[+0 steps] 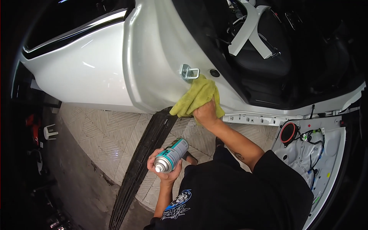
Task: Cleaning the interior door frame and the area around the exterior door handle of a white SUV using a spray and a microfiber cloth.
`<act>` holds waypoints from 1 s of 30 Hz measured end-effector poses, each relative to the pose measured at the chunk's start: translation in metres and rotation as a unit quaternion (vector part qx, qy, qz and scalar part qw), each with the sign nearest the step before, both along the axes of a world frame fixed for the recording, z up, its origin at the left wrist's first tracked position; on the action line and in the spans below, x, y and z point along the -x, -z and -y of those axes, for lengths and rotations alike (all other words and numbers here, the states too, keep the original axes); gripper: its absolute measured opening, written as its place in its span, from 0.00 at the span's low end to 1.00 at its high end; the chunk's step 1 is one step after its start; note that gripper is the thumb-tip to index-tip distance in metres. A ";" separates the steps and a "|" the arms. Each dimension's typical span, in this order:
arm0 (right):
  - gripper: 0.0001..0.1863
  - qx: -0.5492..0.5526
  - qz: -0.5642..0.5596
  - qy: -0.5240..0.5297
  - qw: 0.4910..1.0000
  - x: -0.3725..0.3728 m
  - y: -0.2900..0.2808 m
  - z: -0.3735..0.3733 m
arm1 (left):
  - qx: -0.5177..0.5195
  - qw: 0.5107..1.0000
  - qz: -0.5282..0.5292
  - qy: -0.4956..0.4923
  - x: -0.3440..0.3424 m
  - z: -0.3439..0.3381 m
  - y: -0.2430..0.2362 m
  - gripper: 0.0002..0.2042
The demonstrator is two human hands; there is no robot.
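Observation:
My left hand (pixel 165 173) is wrapped round a grey and teal spray can (pixel 173 154), tilted with its white nozzle toward me. In my right hand (pixel 207 113) a yellow-green cloth (pixel 199 94) is bunched and pressed on the white car body (pixel 163 65), low on the door opening. Just above the cloth, a metal striker loop (pixel 189 72) sticks out of the pillar. Beside it sits a round black plug (pixel 214 73). Part of the panel under the cloth is hidden.
A long black ribbed strip (pixel 142 165) slants from the car's underside to the lower edge. At right, an open door (pixel 306 153) bares wiring and a red-rimmed speaker opening. White trim pieces (pixel 251 28) lie inside the car. A white stool (pixel 50 132) stands far left.

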State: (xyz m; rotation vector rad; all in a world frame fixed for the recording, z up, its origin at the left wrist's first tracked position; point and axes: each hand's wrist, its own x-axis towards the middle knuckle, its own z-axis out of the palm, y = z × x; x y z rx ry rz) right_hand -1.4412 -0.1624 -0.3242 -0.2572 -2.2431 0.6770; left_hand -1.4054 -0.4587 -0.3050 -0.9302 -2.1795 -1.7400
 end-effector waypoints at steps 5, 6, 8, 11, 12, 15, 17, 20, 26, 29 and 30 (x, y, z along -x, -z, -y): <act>0.16 0.012 -0.039 0.028 0.999 0.007 -0.011 0.029 | -0.012 1.000 0.003 0.002 -0.003 0.002 -0.001 0.51; 0.16 0.026 0.001 0.050 0.998 0.009 -0.011 0.035 | -0.004 1.000 -0.002 0.002 -0.002 0.001 0.000 0.51; 0.18 0.015 0.003 0.033 0.999 0.010 -0.008 0.042 | 0.003 1.000 0.009 -0.006 0.000 0.000 0.002 0.51; 0.20 0.018 -0.024 0.079 0.996 0.003 -0.002 0.040 | 0.012 1.000 0.007 0.013 0.005 -0.004 0.004 0.51; 0.20 0.011 -0.016 0.074 0.997 -0.001 -0.001 0.036 | 0.006 1.000 0.005 0.019 0.007 -0.006 0.004 0.51; 0.21 0.007 -0.043 0.055 0.998 -0.004 -0.002 0.035 | 0.012 0.999 -0.028 0.025 0.011 -0.007 0.001 0.50; 0.22 0.029 -0.021 0.053 0.998 0.002 -0.003 0.041 | 0.012 0.999 -0.008 0.029 0.013 -0.007 -0.001 0.50; 0.21 0.032 -0.066 0.050 0.996 0.014 0.009 0.051 | 0.042 0.999 -0.007 0.027 0.013 -0.005 0.000 0.50; 0.25 0.096 0.013 0.077 0.992 -0.047 0.102 -0.021 | 0.031 0.999 -0.018 0.013 0.014 0.006 0.002 0.50; 0.22 0.260 0.080 0.128 0.954 -0.086 0.143 -0.061 | 0.036 0.998 -0.045 -0.022 0.007 0.019 -0.002 0.49; 0.21 0.330 0.123 0.158 0.923 -0.088 0.148 -0.060 | 0.028 0.998 -0.042 -0.034 0.005 0.023 -0.004 0.49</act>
